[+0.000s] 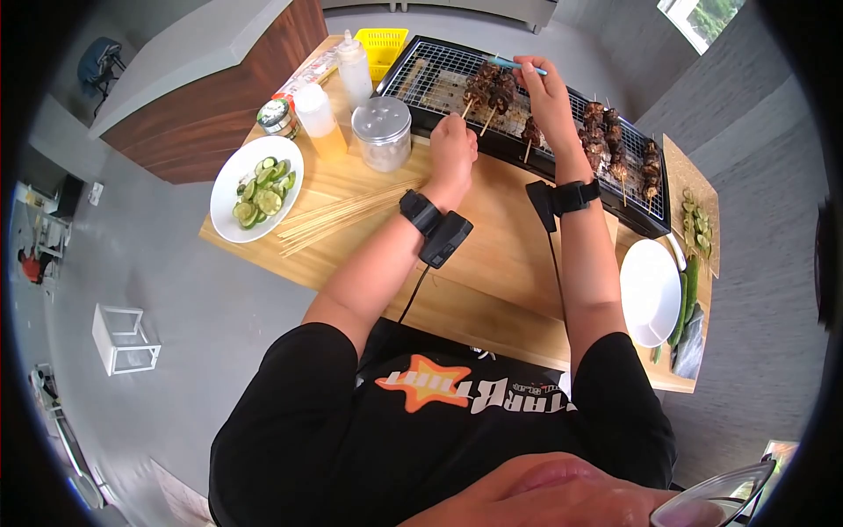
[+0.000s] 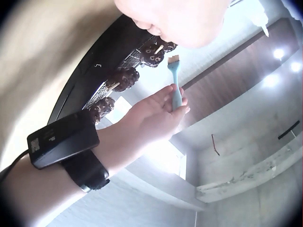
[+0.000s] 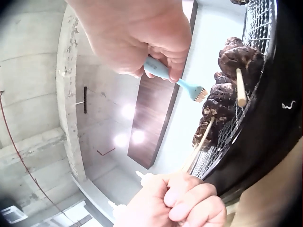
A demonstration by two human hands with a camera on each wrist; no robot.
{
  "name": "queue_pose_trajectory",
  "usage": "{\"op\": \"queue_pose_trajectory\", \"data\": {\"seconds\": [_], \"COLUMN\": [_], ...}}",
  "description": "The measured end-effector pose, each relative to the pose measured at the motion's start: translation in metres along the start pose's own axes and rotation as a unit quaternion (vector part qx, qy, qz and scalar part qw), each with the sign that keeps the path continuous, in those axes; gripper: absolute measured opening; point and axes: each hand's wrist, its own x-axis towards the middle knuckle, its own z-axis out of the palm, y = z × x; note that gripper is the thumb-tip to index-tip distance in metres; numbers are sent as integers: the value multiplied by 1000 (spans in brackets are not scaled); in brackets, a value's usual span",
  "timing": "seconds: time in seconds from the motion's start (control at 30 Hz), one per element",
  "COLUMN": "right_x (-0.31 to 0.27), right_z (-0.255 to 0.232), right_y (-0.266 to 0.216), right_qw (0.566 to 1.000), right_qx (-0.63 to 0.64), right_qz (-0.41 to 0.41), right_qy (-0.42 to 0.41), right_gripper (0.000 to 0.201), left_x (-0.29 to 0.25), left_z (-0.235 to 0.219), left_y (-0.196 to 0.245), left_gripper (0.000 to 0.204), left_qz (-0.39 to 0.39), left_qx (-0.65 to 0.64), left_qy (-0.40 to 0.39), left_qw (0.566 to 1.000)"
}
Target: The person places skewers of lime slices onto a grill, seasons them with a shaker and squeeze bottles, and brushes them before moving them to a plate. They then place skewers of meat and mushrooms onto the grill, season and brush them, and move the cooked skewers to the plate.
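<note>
My left hand [image 1: 453, 151] is at the near edge of a black grill [image 1: 437, 72], fingers curled round the stick end of a meat skewer [image 3: 204, 139]. Pinched in my right hand [image 1: 551, 104] is a light blue basting brush [image 3: 163, 71], held over the far end of the meat. Its pale bristles [image 3: 200, 95] come close to the browned chunks in the right wrist view. Beside the gripped skewer lies another meat skewer [image 1: 500, 95] on the mesh. More skewers [image 1: 594, 132] rest farther right on the grill, their sticks pointing towards me.
Left on the wooden table [image 1: 351, 250] are a bowl of sliced cucumber [image 1: 226, 184], bare sticks [image 1: 329, 217], a lidded jar [image 1: 383, 145], squeeze bottles [image 1: 320, 132] and a yellow basket [image 1: 384, 44]. A white bowl [image 1: 650, 294] and whole cucumbers [image 1: 691, 285] sit at right.
</note>
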Motion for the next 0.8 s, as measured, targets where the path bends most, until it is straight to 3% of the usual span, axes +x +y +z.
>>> {"op": "queue_pose_trajectory", "data": {"seconds": [0.03, 0.23, 0.33, 0.43, 0.6, 0.8], "right_x": [-3, -5, -8, -11, -9, 0], "right_z": [2, -1, -9, -8, -10, -17], "right_y": [-5, -54, -73, -82, -75, -55], "right_qw": [1000, 1000, 995, 992, 1000, 998], "right_qx": [-17, 12, -52, -65, -23, 4], "right_qz": [25, -7, 21, 50, 10, -24], "right_qy": [-1, 0, -86, -94, -6, 62], "right_gripper": [26, 29, 33, 33, 30, 28], "left_x": [0, -1, 1, 1, 1, 16], "left_z": [0, 1, 2, 0, 1, -8], "left_y": [0, 0, -1, -1, 3, -1], "left_gripper": [24, 25, 24, 24, 24, 25], "left_qz": [2, 14, 13, 4, 20, 192], "left_qx": [-4, -13, -12, -18, -5, 146], "left_qy": [1, -3, 3, 0, 10, -19], "left_qw": [1000, 1000, 1000, 1000, 1000, 970]}}
